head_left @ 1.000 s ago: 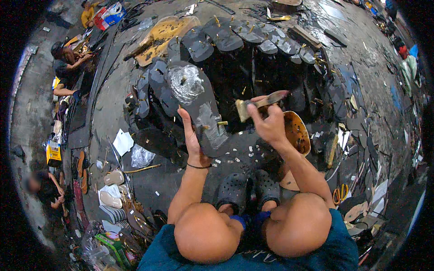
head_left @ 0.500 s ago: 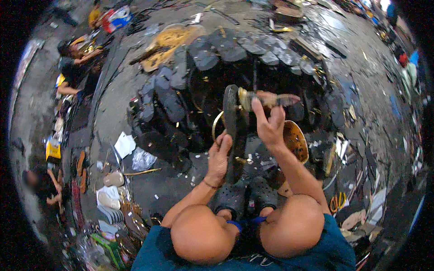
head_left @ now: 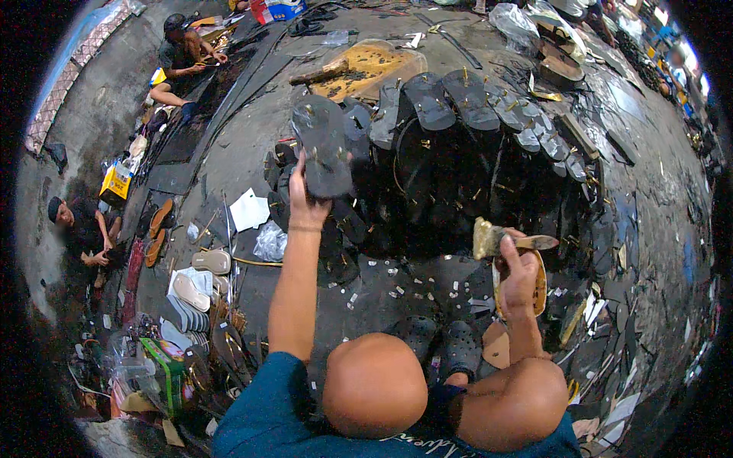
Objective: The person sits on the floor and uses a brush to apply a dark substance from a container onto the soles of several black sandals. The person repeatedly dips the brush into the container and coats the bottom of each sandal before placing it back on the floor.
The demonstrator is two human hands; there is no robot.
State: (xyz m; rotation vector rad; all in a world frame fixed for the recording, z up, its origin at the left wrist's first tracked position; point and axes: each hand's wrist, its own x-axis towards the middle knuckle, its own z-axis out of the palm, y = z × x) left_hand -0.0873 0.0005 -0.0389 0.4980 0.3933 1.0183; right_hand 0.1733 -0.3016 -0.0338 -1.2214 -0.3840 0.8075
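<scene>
- Gripping a dark sandal sole (head_left: 327, 149), the left hand (head_left: 304, 202) holds it out at arm's length above the floor (head_left: 252, 122), beside 1 row of soles (head_left: 466, 103).
- Right hand (head_left: 519, 278) clasps a brush (head_left: 500, 238) above a glue bowl (head_left: 538, 286).

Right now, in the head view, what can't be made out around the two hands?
- Left hand: the lower end of the dark sole is hidden by the fingers.
- Right hand: the brush handle is wrapped by it; the bowl contents are hidden behind it.
- Row of soles: details are too small and bent by the fisheye.
</scene>
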